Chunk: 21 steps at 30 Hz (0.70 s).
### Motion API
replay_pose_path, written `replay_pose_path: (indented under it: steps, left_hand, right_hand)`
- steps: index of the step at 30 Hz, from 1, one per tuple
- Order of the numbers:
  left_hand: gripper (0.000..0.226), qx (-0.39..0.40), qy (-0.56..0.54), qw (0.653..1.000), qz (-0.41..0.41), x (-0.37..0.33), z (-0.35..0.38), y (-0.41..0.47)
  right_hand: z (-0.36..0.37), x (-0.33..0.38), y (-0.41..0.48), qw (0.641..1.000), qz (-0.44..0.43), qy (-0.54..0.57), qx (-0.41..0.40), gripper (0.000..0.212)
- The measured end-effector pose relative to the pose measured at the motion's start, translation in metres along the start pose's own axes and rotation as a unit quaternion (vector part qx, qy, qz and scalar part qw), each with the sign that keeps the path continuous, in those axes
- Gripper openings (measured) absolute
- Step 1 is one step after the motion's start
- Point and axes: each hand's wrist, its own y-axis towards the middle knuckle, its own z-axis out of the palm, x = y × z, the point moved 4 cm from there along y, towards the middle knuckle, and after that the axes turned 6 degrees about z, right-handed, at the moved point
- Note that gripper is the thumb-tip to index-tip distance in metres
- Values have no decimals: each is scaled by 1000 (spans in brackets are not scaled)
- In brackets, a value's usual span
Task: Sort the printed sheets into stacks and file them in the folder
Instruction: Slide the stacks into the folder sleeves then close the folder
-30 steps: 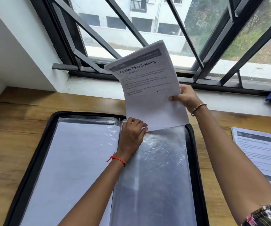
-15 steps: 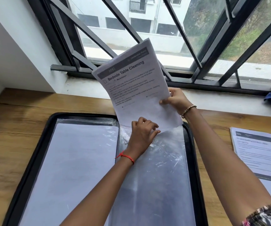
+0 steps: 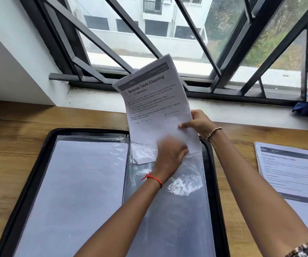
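Bright, even daylight enters through the window [image 3: 149, 49] ahead of me. Glare whitens the plastic sleeve [image 3: 183, 184]; my left hand [image 3: 170, 152] is motion-blurred. Shadows on the table [image 3: 7, 149] are soft. Wide-angle distortion bows straight lines near the edges.

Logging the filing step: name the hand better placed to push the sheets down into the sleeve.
Probably right: the right hand pinches the sheets above the sleeve; the blurred left hand sits at its mouth.

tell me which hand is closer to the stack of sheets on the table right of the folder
Right. The right hand, pinching the held sheet, is left of the stack and farther back; the left hand is farther left, over the plastic sleeve in the folder.
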Motion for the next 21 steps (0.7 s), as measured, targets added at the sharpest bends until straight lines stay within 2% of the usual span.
replay_pose_path:
  steps: [2, 6, 9, 15, 21]
  left_hand:
    - [8, -11, 6, 1000, 2, -2, 1, -1]
    - [14, -48, -2, 999, 5, -1, 0, -1]
    - [20, -74, -3, 997, -2, -1, -2, 0]
    - [21, -85, -14, 996, -21, 1, -3, 4]
    - [16, -75, -10, 997, -21, 1, -4, 7]
  right_hand:
    - [-1, 3, -1, 1000, -13, 16, -19, 22]
    - [-9, 7, 2, 989, -24, 126, -78, 28]
    - [-8, 5, 3, 984, -13, 159, -82, 27]
    - [-2, -10, 5, 986, 34, 146, -76, 25]
    - [-5, -22, 0, 995, 74, 74, -3, 27]
